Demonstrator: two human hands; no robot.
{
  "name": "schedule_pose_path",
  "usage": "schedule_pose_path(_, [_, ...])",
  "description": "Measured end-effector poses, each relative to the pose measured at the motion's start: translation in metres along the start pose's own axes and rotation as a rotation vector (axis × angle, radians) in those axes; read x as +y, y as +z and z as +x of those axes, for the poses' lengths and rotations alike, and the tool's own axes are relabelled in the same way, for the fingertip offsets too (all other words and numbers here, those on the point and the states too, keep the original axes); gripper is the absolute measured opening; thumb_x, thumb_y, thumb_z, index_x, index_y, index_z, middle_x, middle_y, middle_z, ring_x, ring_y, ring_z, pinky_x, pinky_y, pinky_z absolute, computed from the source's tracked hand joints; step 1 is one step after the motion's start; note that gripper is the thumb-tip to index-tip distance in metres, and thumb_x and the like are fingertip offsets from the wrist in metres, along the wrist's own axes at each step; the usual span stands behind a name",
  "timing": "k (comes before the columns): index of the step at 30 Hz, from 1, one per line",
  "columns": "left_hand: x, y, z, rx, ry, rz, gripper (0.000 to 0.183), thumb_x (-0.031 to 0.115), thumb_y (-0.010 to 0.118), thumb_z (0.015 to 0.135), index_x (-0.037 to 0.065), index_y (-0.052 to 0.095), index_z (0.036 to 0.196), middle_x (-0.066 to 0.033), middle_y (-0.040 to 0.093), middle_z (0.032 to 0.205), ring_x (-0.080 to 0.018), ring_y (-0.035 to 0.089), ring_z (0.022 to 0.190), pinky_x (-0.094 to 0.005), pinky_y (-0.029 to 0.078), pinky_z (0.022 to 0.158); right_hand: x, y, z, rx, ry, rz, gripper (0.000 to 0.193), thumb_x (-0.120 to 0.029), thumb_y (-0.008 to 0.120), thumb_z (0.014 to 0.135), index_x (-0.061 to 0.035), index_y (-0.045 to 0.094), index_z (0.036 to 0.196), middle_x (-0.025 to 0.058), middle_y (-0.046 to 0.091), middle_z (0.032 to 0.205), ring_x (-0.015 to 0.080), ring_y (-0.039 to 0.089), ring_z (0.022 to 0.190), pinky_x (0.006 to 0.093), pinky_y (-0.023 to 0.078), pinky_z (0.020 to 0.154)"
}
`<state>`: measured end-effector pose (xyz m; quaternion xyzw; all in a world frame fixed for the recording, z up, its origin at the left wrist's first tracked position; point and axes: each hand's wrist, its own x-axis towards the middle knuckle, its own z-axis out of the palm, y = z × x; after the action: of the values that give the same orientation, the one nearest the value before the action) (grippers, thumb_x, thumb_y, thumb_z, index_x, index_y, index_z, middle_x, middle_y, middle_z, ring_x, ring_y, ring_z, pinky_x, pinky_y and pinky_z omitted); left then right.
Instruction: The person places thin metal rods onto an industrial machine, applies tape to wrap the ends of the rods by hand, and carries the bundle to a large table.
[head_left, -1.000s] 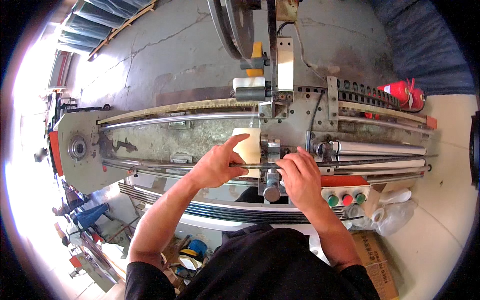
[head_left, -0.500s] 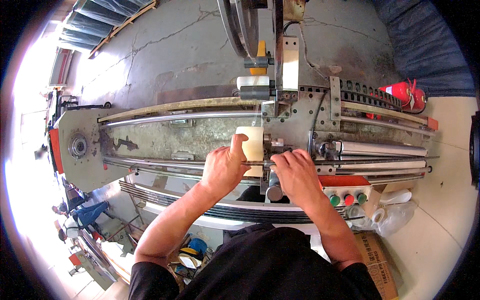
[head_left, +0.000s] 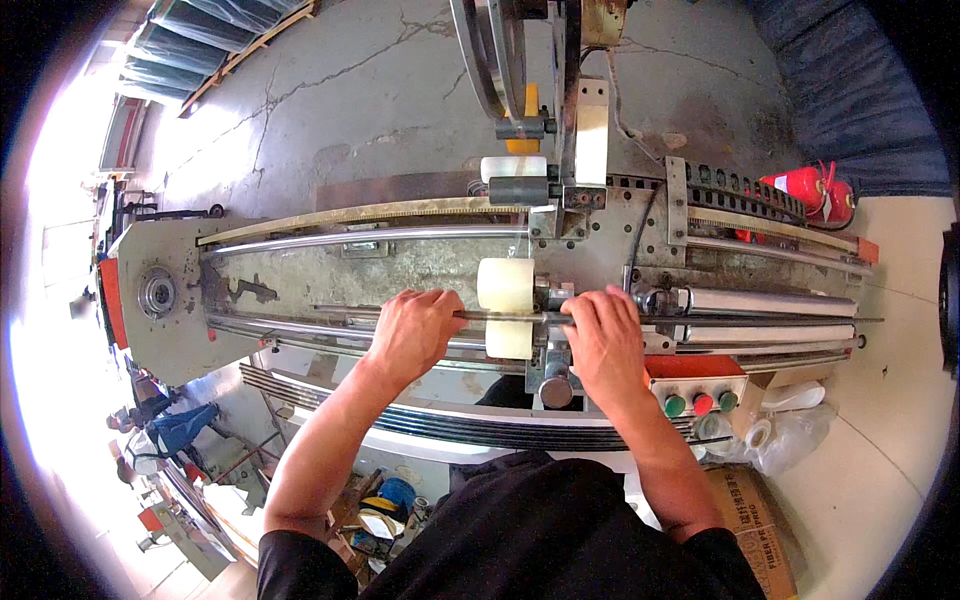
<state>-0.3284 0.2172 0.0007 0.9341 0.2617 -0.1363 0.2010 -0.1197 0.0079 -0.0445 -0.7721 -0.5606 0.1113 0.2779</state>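
A long, thin dark rod [head_left: 505,317] lies lengthwise over a machine bed, across a cream roller [head_left: 506,283] on the machine's carriage. My left hand [head_left: 418,330] is closed around the rod just left of the roller, knuckles up. To the right of the roller, my right hand [head_left: 606,335] pinches the same rod with thumb and fingers, near the carriage's metal fittings. Past my right hand the rod runs on above a white roller [head_left: 770,333]. A round metal knob [head_left: 556,391] sits below the rod between my hands.
An orange control box [head_left: 698,385] with red and green buttons stands right of my right wrist. Several dark rods [head_left: 480,424] lie along the front ledge. Steel guide rails [head_left: 370,238] run lengthwise. Red fire extinguishers [head_left: 815,190] stand at the far right.
My left hand has moved left from the roller and closed around the rod. The right hand has shifted slightly right. The carriage with its cream roller has also shifted a little right.
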Motion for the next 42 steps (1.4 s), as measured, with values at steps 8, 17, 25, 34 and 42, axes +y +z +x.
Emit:
schedule_pose_path(8, [0.012,0.015,0.004,0.106,-0.055,0.074,0.028,0.013,0.077,0.084,0.006,0.066,0.109,-0.0131,0.07,0.114,-0.0354,0.066,0.114,-0.0498,0.053,0.095,0.021,-0.004,-0.008,-0.119,-0.083,-0.239,0.019,-0.014,0.066,0.096,-0.0053,0.066,0.112,0.0132,0.07,0.115,0.0294,0.067,0.118,0.049,0.039,0.124])
schedule_pose_path(17, [0.052,0.07,-0.019,0.17,0.254,0.2,0.082,0.026,0.07,0.092,0.002,0.041,0.165,-0.0183,0.033,0.175,-0.0394,0.026,0.164,-0.0525,0.021,0.135,0.025,0.016,-0.01,0.162,-0.059,-0.167,0.013,-0.009,0.064,0.092,-0.0073,0.063,0.104,0.0103,0.068,0.106,0.0272,0.067,0.115,0.0476,0.043,0.117])
schedule_pose_path(25, [0.059,0.089,-0.016,0.259,0.2,0.21,0.095,0.019,0.084,0.084,0.004,0.039,0.166,-0.0161,0.032,0.177,-0.0357,0.027,0.165,-0.0514,0.023,0.135,0.025,-0.073,-0.137,0.495,0.218,-0.128,0.054,-0.012,0.074,0.094,-0.0004,0.059,0.145,0.0191,0.062,0.144,0.0394,0.054,0.141,0.0559,0.034,0.122])
schedule_pose_path(34, [0.06,0.084,-0.02,0.286,0.23,0.261,0.091,0.025,0.082,0.087,0.004,0.041,0.164,-0.0139,0.036,0.174,-0.0339,0.03,0.163,-0.0496,0.023,0.135,0.104,-0.055,-0.286,-0.053,0.664,-0.554,0.071,-0.026,0.072,0.094,-0.0023,0.051,0.158,0.0133,0.051,0.166,0.0372,0.035,0.16,0.0687,0.011,0.131])
schedule_pose_path(42, [0.06,0.079,-0.027,0.211,0.198,0.344,0.089,0.03,0.077,0.094,0.004,0.034,0.168,-0.0147,0.028,0.178,-0.033,0.025,0.166,-0.0493,0.02,0.136,0.034,-0.057,-0.218,0.198,0.341,-0.121,0.039,-0.016,0.072,0.096,-0.0026,0.068,0.133,0.0173,0.07,0.135,0.0382,0.061,0.136,0.0612,0.026,0.129])
